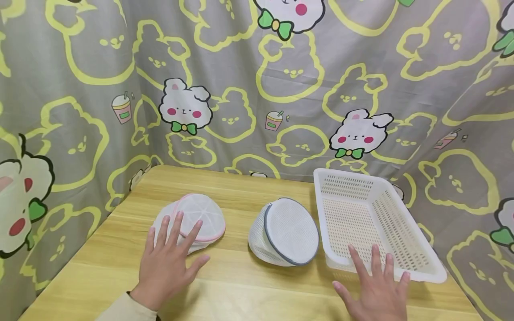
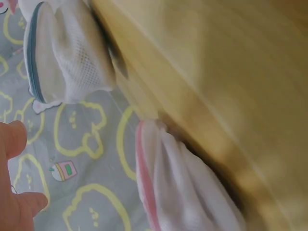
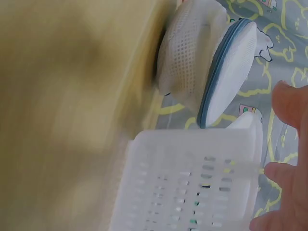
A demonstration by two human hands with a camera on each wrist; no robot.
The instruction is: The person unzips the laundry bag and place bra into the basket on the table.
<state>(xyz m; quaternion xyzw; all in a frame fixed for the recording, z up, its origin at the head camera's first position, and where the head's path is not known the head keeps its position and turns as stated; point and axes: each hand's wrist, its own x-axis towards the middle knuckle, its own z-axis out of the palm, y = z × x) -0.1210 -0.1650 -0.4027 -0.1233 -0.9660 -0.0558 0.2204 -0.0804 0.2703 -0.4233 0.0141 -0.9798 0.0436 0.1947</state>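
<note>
My left hand (image 1: 166, 263), its fingers spread and straight, hovers over the near side of a white mesh laundry bag with pink trim (image 1: 205, 218). In the left wrist view that pink-trimmed bag (image 2: 168, 183) slumps on the table below the fingers. At the table's middle stands a second mesh laundry bag, blue-trimmed (image 1: 291, 232), its round flat face tilted toward me. On the right is a white plastic basket (image 1: 321, 214) with slotted walls. Over the basket's near rim my right hand (image 1: 377, 294) spreads its fingers, holding nothing. The basket's slotted side (image 3: 183, 183) shows beneath those fingers in the right wrist view.
A light wood table (image 1: 237, 290) carries all three things. Behind it and along both sides hangs a grey curtain (image 1: 237, 71) printed with yellow outlines and white rabbits. The blue-trimmed bag stands close to the basket's left side.
</note>
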